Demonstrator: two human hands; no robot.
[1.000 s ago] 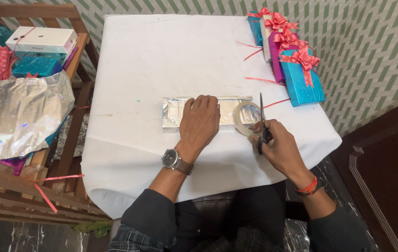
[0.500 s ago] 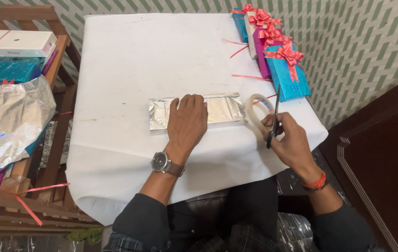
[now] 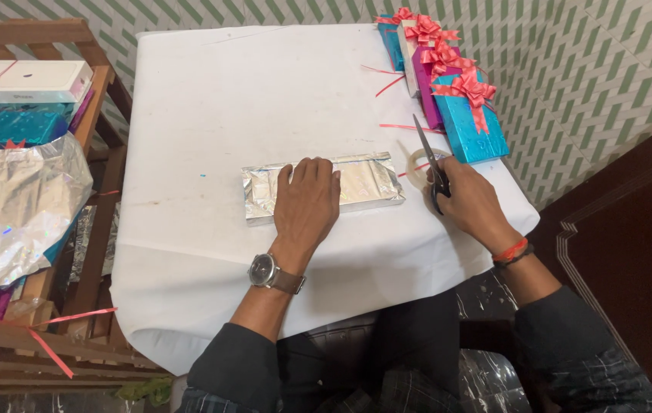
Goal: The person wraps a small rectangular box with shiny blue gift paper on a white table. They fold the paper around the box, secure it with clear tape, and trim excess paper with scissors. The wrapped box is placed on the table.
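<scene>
Left hand (image 3: 307, 200): fingers (image 3: 312, 171) together, extended, pressed flat on silver-wrapped box (image 3: 368, 182). Palm down on box centre, wristwatch (image 3: 263, 269) on wrist.

Box: flat on white surface (image 3: 204, 115), approx. mid-width, near front edge. Long axis left–right, parallel to front edge; short ends face left and right. Foil folds visible at both ends.

Right hand (image 3: 471, 200): fingers clamped on scissors (image 3: 428, 159) handles; blades together, pointing away from body and slightly left. Hand rests on surface just right of box. Tape roll (image 3: 416, 162) lying beside blades, near box's right end; contact w/ scissors cannot be told. Red band on right wrist.

Far right corner: row of wrapped gifts (image 3: 470, 126), blue and magenta, w/ red bows. Left of surface: wooden rack (image 3: 100, 92) w/ silver foil sheet (image 3: 12, 199), white carton (image 3: 32, 80).
</scene>
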